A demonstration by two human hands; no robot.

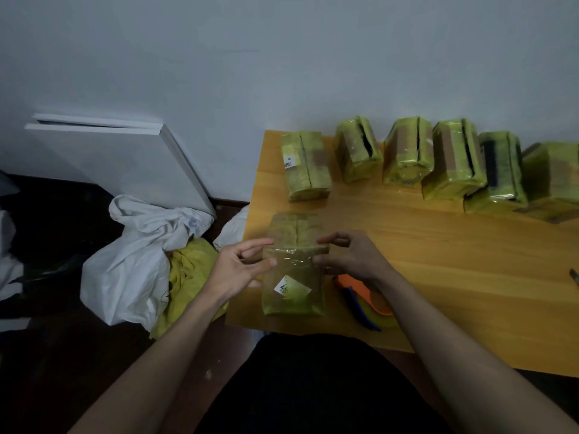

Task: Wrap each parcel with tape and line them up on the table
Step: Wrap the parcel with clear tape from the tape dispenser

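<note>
The parcel [293, 267] lies at the near left corner of the table [438, 277], with the left hand [241, 270] and right hand [351, 256] flanking it, fingers loosely spread and touching its sides. Just right lies an orange tape dispenser [366, 299]. 6 wrapped parcels [407, 151] line the far edge. Left, on the floor, a white sack [131, 261] holds yellow material [191, 270].

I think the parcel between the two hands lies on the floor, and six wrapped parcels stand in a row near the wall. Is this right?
Not quite. The parcel between the left hand and right hand lies on the wooden table, not the floor, as the head view shows. The six wrapped parcels do stand in a row near the wall.
</note>
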